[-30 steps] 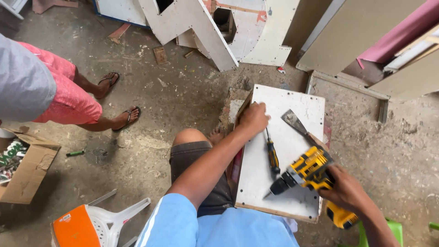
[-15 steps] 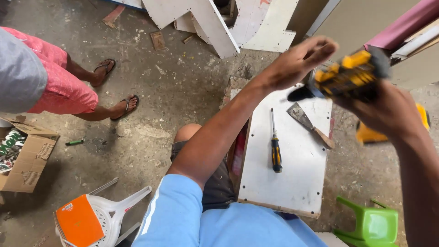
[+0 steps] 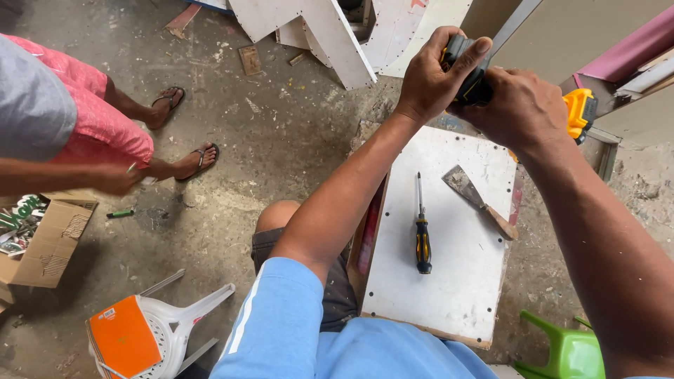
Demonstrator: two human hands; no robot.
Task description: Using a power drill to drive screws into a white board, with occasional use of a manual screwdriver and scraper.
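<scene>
A yellow and black cordless drill is raised in front of me, above a white board. My right hand grips its body. My left hand wraps around the black front end of the drill. On the board below lie a screwdriver with a yellow and black handle and a putty knife with a wooden handle. The board rests in front of my knee.
Another person in pink shorts and sandals stands at the left. A cardboard box sits at the left edge, a white plastic chair with an orange box below, a green stool at lower right. White cut panels lie at the top.
I lifted the drill off the board and brought it up. My left hand left the board's corner and closed on the drill's front end.
</scene>
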